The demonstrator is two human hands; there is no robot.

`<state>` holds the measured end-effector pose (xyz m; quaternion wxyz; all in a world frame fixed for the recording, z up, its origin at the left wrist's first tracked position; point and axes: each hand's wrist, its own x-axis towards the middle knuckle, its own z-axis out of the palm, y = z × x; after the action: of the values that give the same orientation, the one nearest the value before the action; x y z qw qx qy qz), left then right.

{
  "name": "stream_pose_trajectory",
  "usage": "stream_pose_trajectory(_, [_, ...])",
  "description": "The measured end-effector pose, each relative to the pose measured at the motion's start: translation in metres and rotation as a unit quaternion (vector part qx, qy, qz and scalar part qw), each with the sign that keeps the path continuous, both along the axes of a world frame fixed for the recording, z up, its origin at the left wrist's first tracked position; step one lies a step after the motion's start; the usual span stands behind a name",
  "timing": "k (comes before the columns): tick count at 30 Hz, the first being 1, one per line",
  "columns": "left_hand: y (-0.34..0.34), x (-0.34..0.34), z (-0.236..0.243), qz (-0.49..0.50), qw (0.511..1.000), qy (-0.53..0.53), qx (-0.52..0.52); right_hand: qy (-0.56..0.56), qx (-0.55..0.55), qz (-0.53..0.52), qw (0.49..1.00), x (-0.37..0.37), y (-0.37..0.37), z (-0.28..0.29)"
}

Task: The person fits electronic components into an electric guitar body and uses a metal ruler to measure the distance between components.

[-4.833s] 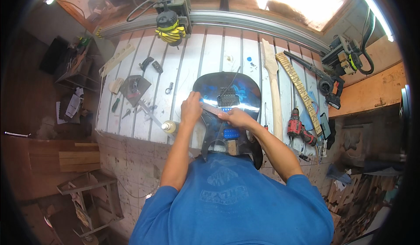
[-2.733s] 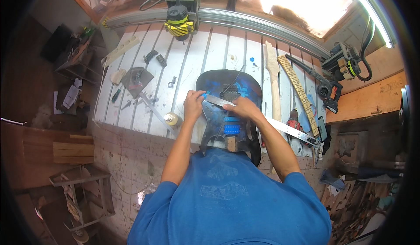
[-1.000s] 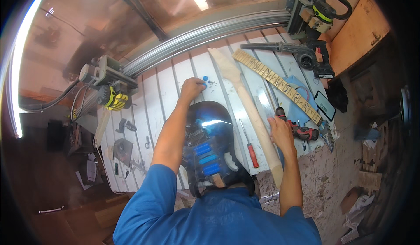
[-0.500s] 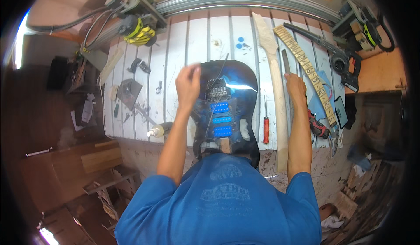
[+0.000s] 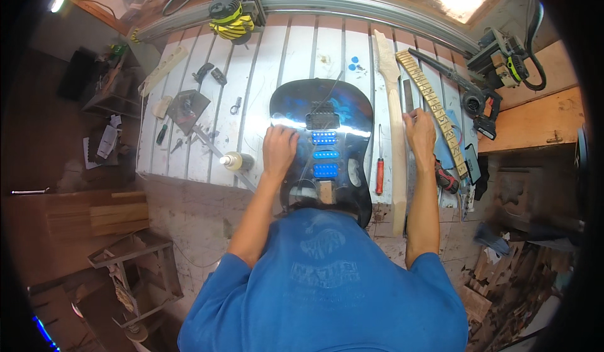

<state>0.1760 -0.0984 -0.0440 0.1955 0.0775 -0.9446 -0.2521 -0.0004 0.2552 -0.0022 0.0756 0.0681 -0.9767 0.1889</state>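
A dark blue-black electric guitar body (image 5: 352, 113) lies in front of me with its bridge (image 5: 323, 119), blue pickups (image 5: 325, 171) and loose thin strings. My left hand (image 5: 280, 149) rests at its left edge, palm down, the fingers loosely bent with nothing visible in them. To the right, my right hand (image 5: 420, 130) is closed with thumb and fingers on a long dark flat metal bar (image 5: 408, 93); the palm hides part of it. Just left of that bar lies a pale unfinished wooden guitar neck (image 5: 394, 113). A red-handled screwdriver (image 5: 379, 177) sits between neck and body.
An inlaid fretboard (image 5: 434, 103), a cordless blower (image 5: 475, 103) and a red-black power tool (image 5: 447, 180) lie on the right. At left are a bottle (image 5: 231, 161) and a flat dark plate (image 5: 189, 111). A metal rail (image 5: 352, 6) with machine heads spans the slatted table's back.
My left hand has come down from above the guitar's upper left onto its left edge. The right hand stays at the metal bar. The whole view has shifted with my head.
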Motion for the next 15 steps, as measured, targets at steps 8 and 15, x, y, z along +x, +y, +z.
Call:
stream_pose_trajectory(8, [-0.006, -0.032, -0.004, -0.087, 0.973, -0.068, -0.203, -0.038, -0.102, -0.024, 0.994, 0.081, -0.002, 0.001])
stream_pose_trajectory(15, [0.001, -0.047, 0.014, -0.028, 0.965, -0.195, -0.173, -0.069, -0.178, -0.071, 0.979, 0.135, 0.008, 0.006])
